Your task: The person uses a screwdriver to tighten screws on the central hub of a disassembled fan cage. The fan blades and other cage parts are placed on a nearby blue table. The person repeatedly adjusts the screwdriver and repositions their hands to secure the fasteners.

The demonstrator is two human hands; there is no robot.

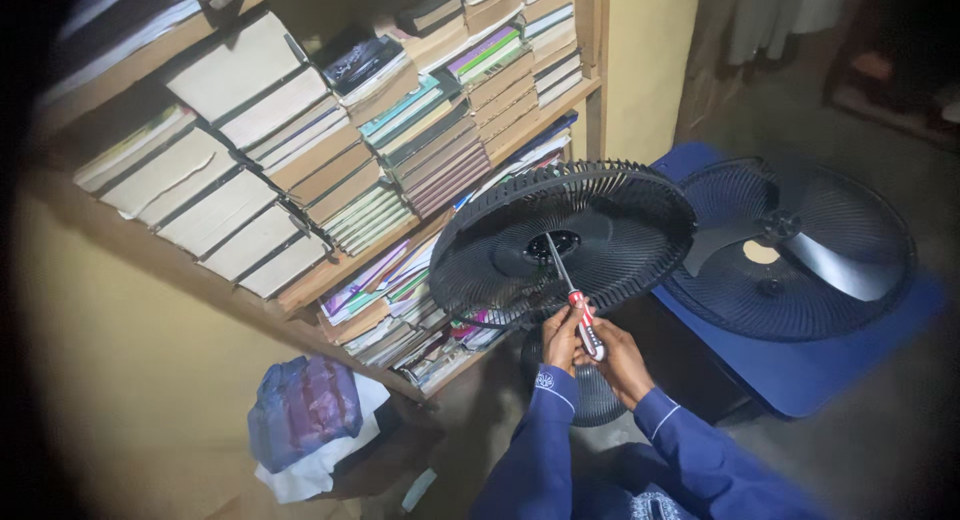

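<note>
- I saw my left hand (560,338) and my right hand (612,357) closed together round the red-and-white striped handle of a slim metal-shafted screwdriver (572,298), both in dark blue sleeves.
- The screwdriver's thin shaft ran up to the round hub at the middle of a black wire-ribbed rear fan guard (562,242), a shallow dish of fine radial spokes, tilted on edge above my hands.
- Just right of it, a second black ribbed fan grille (800,248) lay on a smooth blue board (830,365), with pale grey blades inside it.
- The wooden bookshelf (300,298) at left held thick stacks of worn, pale-edged books (250,180) lying flat.
- A crumpled blue plastic bag (303,407) sat on white cloth below.
</note>
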